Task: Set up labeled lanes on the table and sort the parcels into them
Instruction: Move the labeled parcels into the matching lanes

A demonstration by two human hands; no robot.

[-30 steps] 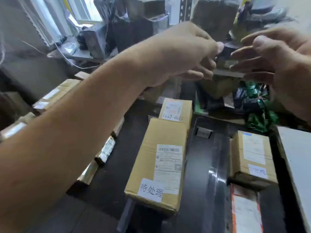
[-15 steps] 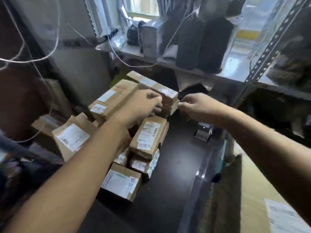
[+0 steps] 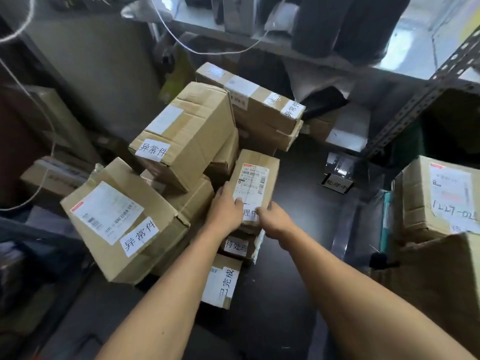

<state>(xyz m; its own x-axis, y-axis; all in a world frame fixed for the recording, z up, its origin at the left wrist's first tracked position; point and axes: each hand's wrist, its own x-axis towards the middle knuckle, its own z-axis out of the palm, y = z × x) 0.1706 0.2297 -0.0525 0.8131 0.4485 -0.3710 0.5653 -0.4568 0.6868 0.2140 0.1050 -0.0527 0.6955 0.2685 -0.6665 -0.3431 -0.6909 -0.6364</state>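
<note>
1. While both hands meet at its near end, the small parcel [image 3: 255, 181] lies atop a stack on the dark table [image 3: 293, 268].
2. Left hand [image 3: 225, 211] fingers curl on its left edge.
3. Right hand [image 3: 272, 220] pinches its white label [image 3: 250, 213].

Tan cardboard parcels [image 3: 181, 141] carry white labels [image 3: 152, 149] with black handwriting on a black table [image 3: 293, 255].

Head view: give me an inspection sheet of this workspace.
Surface: dark table, mostly bare at centre.
Job's things: narrow parcel atop a stack; heap of handwritten-labelled boxes on its left; sign holder standing on the table.
Clutter: large boxes at right.
Hands: left hand and right hand both grip the narrow parcel's near end.
Cables: white cord hanging at back.
Surroundings: metal shelving.
</note>
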